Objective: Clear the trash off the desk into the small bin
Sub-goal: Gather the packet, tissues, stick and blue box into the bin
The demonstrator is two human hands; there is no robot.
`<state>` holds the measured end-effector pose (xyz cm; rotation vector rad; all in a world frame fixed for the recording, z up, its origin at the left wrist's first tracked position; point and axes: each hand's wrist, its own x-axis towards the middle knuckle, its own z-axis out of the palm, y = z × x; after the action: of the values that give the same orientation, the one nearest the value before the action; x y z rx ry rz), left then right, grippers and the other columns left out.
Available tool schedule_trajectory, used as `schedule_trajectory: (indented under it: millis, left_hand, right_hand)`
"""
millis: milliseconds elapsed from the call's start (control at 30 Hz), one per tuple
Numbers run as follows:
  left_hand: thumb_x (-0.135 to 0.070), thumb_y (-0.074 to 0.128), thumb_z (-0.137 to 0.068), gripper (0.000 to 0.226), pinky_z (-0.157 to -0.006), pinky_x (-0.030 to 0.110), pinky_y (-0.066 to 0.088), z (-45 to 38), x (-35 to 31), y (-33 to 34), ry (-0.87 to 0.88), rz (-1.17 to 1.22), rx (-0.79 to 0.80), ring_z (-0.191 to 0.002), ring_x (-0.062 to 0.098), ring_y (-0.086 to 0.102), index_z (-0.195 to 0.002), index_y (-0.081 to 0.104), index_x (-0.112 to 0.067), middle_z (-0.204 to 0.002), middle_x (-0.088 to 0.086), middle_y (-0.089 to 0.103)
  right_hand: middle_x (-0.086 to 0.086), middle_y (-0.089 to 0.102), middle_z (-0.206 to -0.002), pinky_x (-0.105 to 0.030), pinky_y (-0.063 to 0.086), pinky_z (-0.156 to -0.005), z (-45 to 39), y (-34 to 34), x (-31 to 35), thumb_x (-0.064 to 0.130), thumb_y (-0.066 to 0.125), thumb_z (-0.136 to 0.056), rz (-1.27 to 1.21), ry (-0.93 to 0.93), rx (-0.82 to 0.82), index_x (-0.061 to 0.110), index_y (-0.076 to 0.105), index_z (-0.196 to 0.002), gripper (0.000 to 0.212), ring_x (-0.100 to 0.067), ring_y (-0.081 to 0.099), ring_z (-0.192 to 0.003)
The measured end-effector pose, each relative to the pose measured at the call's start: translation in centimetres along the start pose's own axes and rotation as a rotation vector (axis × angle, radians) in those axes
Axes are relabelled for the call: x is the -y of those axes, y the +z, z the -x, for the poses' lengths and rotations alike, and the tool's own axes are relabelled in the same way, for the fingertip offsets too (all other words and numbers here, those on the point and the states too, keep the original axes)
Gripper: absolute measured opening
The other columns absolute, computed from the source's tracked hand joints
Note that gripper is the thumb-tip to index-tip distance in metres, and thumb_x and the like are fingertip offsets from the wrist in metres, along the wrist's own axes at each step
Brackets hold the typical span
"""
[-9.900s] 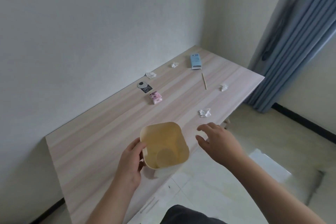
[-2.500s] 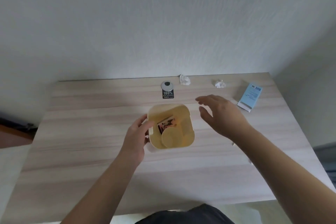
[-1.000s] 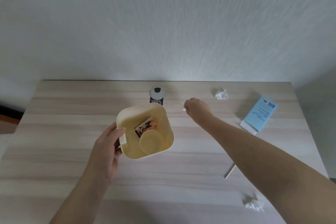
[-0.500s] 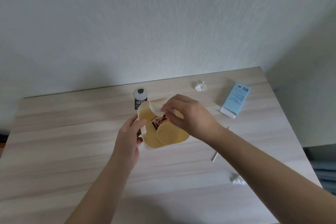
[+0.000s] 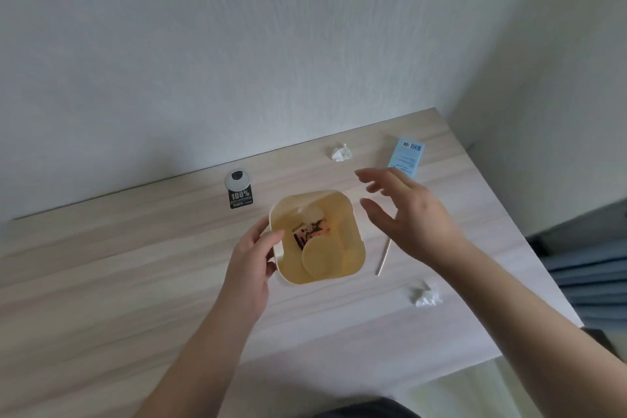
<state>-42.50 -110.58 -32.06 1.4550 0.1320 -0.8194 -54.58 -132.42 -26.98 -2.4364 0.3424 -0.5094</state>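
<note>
A small cream-yellow bin (image 5: 353,261) stands on the pale wooden desk (image 5: 135,265). My left hand (image 5: 252,258) grips its left rim. Inside lie a pink and black wrapper (image 5: 310,232) and a pale wad of paper (image 5: 312,214). My right hand (image 5: 405,214) hovers just right of the bin, fingers spread, holding nothing. On the desk lie a crumpled white tissue (image 5: 340,153) near the wall, another tissue (image 5: 425,296) at the front right, a thin wooden stick (image 5: 383,256) beside the bin, and a black tag with a round grey cap (image 5: 239,189).
A light blue box (image 5: 406,155) lies at the desk's back right, partly behind my right hand's fingers. A white wall runs along the desk's far edge. The desk's right edge drops off toward blue curtains (image 5: 597,271).
My right hand held a white tissue over the bin half a second ago; it has since let go and drawn back to the right, fingers spread. The wad now lies inside the bin.
</note>
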Motion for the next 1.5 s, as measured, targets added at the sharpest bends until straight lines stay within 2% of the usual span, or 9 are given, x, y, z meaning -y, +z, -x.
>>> schedule_trajectory:
  millis: [100,200,333,533,767,1000,1167,1333,1500]
  left_hand:
    - [-0.027,0.066,-0.075,0.047,-0.074,0.034,0.046,1.2,0.7,-0.9,0.004,-0.001,0.043,-0.090,0.016,0.067,-0.121,0.072,-0.025,-0.106,0.005,0.077]
    - [-0.023,0.064,-0.080,0.039,-0.076,0.037,0.044,2.5,1.6,-2.1,-0.021,0.007,0.074,-0.090,0.020,0.066,-0.118,0.073,-0.022,-0.107,0.010,0.075]
    - [-0.026,0.065,-0.076,0.044,-0.069,0.034,0.045,4.2,3.1,-3.9,-0.038,-0.013,0.100,-0.082,0.018,0.067,-0.119,0.072,-0.018,-0.098,0.008,0.076]
    - [-0.026,0.067,-0.074,0.042,-0.071,0.034,0.044,5.7,5.4,-5.2,-0.091,-0.025,0.116,-0.084,0.020,0.065,-0.115,0.074,-0.023,-0.097,0.004,0.077]
    - [-0.014,0.061,-0.089,0.031,-0.064,0.029,0.047,7.2,6.7,-4.6,-0.086,0.033,0.125,-0.072,0.011,0.068,-0.118,0.072,-0.015,-0.086,0.000,0.076]
    - [-0.014,0.060,-0.091,0.028,-0.062,0.029,0.047,7.4,7.6,-3.6,-0.065,0.013,0.150,-0.067,0.007,0.069,-0.116,0.072,-0.017,-0.083,-0.002,0.077]
    - [-0.013,0.060,-0.092,0.025,-0.064,0.029,0.047,7.3,8.6,-1.8,-0.069,-0.012,0.145,-0.070,0.008,0.070,-0.112,0.073,-0.022,-0.086,-0.002,0.078]
    - [-0.012,0.058,-0.092,0.020,-0.056,0.025,0.048,7.2,9.6,1.0,-0.078,-0.013,0.048,-0.062,0.008,0.069,-0.103,0.073,-0.020,-0.076,-0.003,0.076]
    - [-0.010,0.057,-0.093,0.020,-0.050,0.020,0.050,8.0,10.7,5.1,-0.053,0.014,-0.031,-0.062,0.009,0.069,-0.107,0.071,-0.016,-0.076,-0.002,0.077]
  right_hand:
    - [0.004,0.063,-0.112,-0.032,0.056,-0.069,2.8,-0.5,-0.3,0.021,0.063,-0.089,0.073,0.055,-0.063,0.017,0.058,-0.122,0.034,-0.002,0.058,-0.089]
    - [-0.003,0.065,-0.107,-0.026,0.051,-0.065,5.8,-0.3,-0.1,0.011,0.065,-0.087,0.174,0.036,-0.099,0.012,0.064,-0.115,0.029,-0.015,0.065,-0.087]
    - [-0.002,0.065,-0.104,-0.017,0.041,-0.070,9.3,0.8,0.6,0.010,0.065,-0.087,0.230,0.067,-0.092,0.014,0.065,-0.113,0.027,-0.017,0.064,-0.085]
    - [-0.006,0.065,-0.107,-0.038,0.055,-0.071,14.2,1.2,0.7,0.011,0.064,-0.088,0.250,0.202,-0.074,0.012,0.066,-0.113,0.025,-0.026,0.065,-0.089]
    - [-0.005,0.064,-0.115,-0.035,0.051,-0.076,16.6,0.6,-0.5,0.014,0.062,-0.090,0.277,0.441,-0.076,0.014,0.064,-0.117,0.027,-0.024,0.063,-0.096]
    - [-0.006,0.061,-0.121,-0.038,0.051,-0.083,18.0,2.0,-3.5,0.020,0.059,-0.091,0.212,0.609,0.108,0.015,0.061,-0.123,0.032,-0.025,0.062,-0.100]
    - [-0.008,0.054,-0.129,-0.032,0.046,-0.086,19.4,3.1,-7.9,0.030,0.054,-0.093,0.219,0.740,0.286,0.018,0.051,-0.133,0.042,-0.026,0.057,-0.110]
    - [-0.007,0.045,-0.139,-0.038,0.036,-0.102,18.9,2.6,-12.3,0.037,0.057,-0.090,0.329,0.686,0.412,0.022,0.040,-0.141,0.055,-0.028,0.043,-0.124]
    - [-0.005,0.039,-0.142,-0.041,0.037,-0.103,17.7,2.9,-15.0,0.040,0.060,-0.088,0.345,0.581,0.503,0.029,0.038,-0.142,0.059,-0.027,0.038,-0.128]
